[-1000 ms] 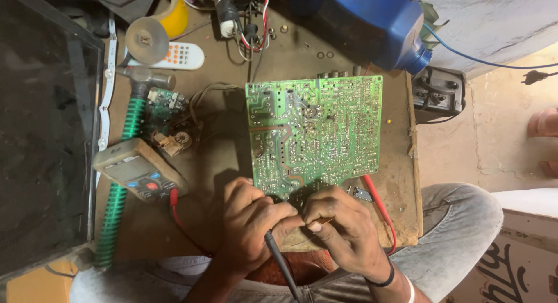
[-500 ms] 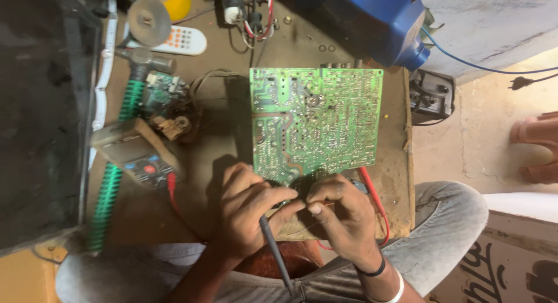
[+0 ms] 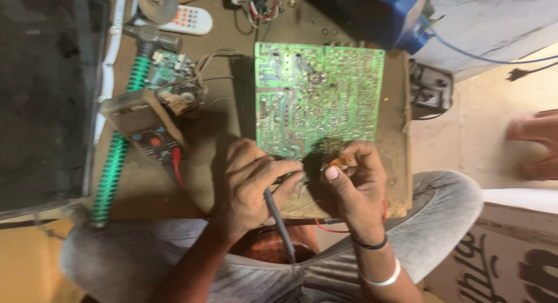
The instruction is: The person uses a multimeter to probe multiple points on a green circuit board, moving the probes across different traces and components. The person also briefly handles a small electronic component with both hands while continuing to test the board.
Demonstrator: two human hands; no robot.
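Centre frame, the left hand [image 3: 253, 184] is wrapped around a dark soldering iron [image 3: 280, 224], tip hidden at the lower edge of the green circuit board [image 3: 319, 99]. The right hand [image 3: 357, 184] pinches something small and orange [image 3: 337, 161], too tiny to identify. A multimeter [image 3: 145, 125] sits left.

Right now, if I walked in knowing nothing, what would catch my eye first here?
The big green circuit board in the middle of the worn wooden board, solder side up. At its near edge the left hand holds a dark pen-like tool to it, while the right hand pinches a small orange part. To the left lie a multimeter and a green-handled hammer.
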